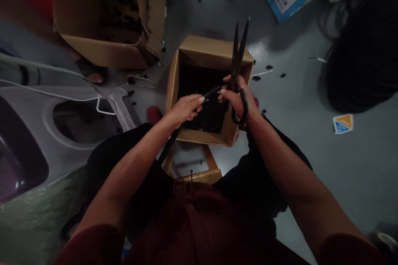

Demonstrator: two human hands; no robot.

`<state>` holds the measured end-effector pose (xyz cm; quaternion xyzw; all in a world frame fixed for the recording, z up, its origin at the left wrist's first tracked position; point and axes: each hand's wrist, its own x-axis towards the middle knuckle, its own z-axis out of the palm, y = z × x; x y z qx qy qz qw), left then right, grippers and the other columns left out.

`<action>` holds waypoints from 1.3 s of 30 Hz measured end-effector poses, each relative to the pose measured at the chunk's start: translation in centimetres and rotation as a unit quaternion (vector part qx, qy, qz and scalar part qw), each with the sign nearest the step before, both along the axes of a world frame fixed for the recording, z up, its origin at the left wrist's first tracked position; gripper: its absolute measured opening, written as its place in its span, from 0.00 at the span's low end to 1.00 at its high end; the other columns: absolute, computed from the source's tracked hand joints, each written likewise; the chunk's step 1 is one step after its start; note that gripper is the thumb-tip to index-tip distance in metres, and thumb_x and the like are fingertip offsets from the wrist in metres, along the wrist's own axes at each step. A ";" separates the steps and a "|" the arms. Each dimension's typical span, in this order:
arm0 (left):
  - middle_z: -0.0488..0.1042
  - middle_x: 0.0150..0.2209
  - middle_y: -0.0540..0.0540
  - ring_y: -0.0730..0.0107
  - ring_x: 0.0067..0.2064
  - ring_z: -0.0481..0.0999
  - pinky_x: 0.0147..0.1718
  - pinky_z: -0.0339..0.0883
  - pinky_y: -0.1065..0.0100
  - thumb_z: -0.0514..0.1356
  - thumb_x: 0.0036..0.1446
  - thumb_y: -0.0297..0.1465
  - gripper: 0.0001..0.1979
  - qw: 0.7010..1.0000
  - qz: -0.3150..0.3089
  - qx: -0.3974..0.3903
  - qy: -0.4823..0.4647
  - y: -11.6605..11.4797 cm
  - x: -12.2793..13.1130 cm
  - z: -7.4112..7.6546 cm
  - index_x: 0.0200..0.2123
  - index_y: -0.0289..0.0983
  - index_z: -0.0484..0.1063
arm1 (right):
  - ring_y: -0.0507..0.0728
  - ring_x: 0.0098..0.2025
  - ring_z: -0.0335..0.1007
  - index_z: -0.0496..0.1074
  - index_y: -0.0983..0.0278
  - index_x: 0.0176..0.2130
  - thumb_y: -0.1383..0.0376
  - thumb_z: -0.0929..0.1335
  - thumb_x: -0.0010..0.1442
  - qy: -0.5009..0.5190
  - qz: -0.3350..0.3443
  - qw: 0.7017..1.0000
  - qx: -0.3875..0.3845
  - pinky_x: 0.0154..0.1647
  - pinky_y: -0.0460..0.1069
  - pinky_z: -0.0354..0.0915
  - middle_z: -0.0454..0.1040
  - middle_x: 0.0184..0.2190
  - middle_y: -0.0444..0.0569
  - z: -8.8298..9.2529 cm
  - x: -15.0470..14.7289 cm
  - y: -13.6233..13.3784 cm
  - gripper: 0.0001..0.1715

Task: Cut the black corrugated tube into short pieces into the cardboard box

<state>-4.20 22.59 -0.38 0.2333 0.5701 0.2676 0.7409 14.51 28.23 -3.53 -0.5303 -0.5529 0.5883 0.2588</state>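
My left hand (186, 109) grips a long thin black strip (169, 145) that runs from my lap up towards the blades. My right hand (238, 99) holds large black scissors (238, 56) with their points upward and their looped handle (241, 107) hanging below my fingers. The strip's upper end (214, 91) reaches the scissors near my right fingers. Below both hands stands an open cardboard box (211, 51), filled with black scraps (203, 112). The exact contact between strip and blades is hidden by my fingers.
A wooden stool (202, 176) stands beneath the box. Black scraps (267, 67) lie on the grey floor (298, 149). A larger cardboard box (102, 51) sits upper left, a grey plastic moulded tub (62, 132) with white cable (46, 66) left, and a black heap (363, 58) right.
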 end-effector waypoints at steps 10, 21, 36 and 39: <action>0.60 0.23 0.55 0.87 0.18 0.53 0.15 0.45 0.80 0.55 0.62 0.35 0.16 0.985 0.073 0.097 0.121 1.6 -2.9 1.4 0.50 0.35 0.70 | 0.57 0.37 0.71 0.61 0.62 0.49 0.48 0.66 0.57 -0.070 0.162 0.983 -0.044 0.38 0.53 0.68 0.71 0.37 0.50 -0.7 0.2 -1.6 0.27; 0.62 0.23 0.54 0.85 0.18 0.53 0.16 0.46 0.79 0.54 0.62 0.37 0.19 0.987 0.022 0.097 0.127 1.4 -3.1 1.5 0.54 0.36 0.69 | 0.59 0.41 0.69 0.63 0.63 0.51 0.46 0.65 0.57 -0.097 0.228 0.969 -0.022 0.42 0.53 0.65 0.72 0.40 0.51 0.8 -0.1 -1.9 0.31; 0.63 0.23 0.52 0.83 0.20 0.55 0.18 0.48 0.77 0.53 0.61 0.35 0.17 0.980 -0.036 0.114 0.157 1.2 -3.3 1.2 0.50 0.36 0.73 | 0.60 0.40 0.69 0.62 0.62 0.51 0.46 0.65 0.57 -0.130 0.261 0.956 -0.005 0.41 0.54 0.65 0.72 0.39 0.52 1.5 -0.1 -1.8 0.30; 0.63 0.23 0.52 0.82 0.21 0.56 0.19 0.49 0.77 0.53 0.60 0.34 0.15 0.976 -0.064 0.128 0.165 1.2 -3.4 1.2 0.47 0.36 0.74 | 0.60 0.40 0.69 0.60 0.62 0.53 0.48 0.65 0.57 -0.128 0.265 0.956 -0.002 0.41 0.55 0.66 0.71 0.41 0.53 1.5 -0.1 -1.9 0.31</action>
